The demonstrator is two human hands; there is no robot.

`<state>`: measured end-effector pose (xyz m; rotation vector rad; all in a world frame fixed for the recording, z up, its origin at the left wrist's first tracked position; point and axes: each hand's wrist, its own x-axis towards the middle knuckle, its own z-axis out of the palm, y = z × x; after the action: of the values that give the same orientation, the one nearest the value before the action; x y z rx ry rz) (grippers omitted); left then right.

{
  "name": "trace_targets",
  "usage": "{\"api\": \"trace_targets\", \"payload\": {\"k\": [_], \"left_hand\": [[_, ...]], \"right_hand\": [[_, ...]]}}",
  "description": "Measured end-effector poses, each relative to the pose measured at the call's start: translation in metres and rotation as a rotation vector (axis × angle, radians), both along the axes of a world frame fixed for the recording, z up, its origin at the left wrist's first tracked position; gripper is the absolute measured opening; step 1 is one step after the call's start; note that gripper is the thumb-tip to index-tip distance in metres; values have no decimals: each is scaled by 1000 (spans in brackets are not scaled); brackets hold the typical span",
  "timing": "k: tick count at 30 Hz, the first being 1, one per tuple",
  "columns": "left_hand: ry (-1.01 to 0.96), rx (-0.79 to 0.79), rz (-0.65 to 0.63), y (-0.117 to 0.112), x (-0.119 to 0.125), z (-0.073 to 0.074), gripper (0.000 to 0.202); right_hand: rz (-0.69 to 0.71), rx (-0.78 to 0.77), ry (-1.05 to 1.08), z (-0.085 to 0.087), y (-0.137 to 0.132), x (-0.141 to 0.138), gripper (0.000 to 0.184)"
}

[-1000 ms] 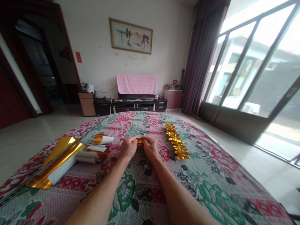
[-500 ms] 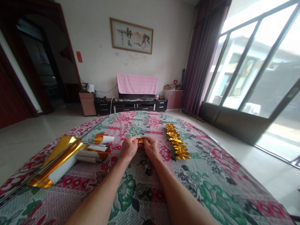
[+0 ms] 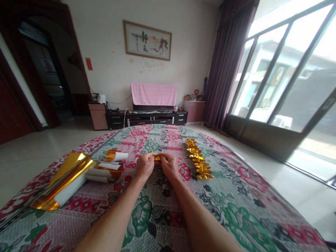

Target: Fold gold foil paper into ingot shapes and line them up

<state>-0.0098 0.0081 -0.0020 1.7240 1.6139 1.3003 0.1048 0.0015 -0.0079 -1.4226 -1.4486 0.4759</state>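
Between my two hands is a small piece of gold foil paper (image 3: 157,158), mostly covered by the fingers. My left hand (image 3: 145,165) pinches its left end, and my right hand (image 3: 169,164) grips the right end. Both are held close together over the middle of the patterned tablecloth (image 3: 157,138). Off to the right lies a column of several folded gold paper ingots (image 3: 199,159). Sheets of gold foil paper (image 3: 68,175) with white backs are stacked at the left, and smaller curled gold-and-white pieces (image 3: 107,171) rest nearer to my left hand.
Beyond the table's far edge stands a low black cabinet (image 3: 153,119) with a pink cloth (image 3: 154,93) draped over something on it. Glass doors (image 3: 278,73) and a purple curtain (image 3: 231,63) are on the right, a dark doorway (image 3: 44,66) on the left.
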Motion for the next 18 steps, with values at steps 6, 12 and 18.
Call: {"api": "trace_targets", "payload": {"k": [6,12,18], "left_hand": [[89,9,77,-2,-1,3,29],[45,-9,44,-2,0,1,29],[42,6,49,-1,1,-1,29]], "right_hand": [[30,1,-32,2,-3,0,31],[26,-4,-31,3,-2,0,32],[22,20,-33,1,-1,0,32]]}}
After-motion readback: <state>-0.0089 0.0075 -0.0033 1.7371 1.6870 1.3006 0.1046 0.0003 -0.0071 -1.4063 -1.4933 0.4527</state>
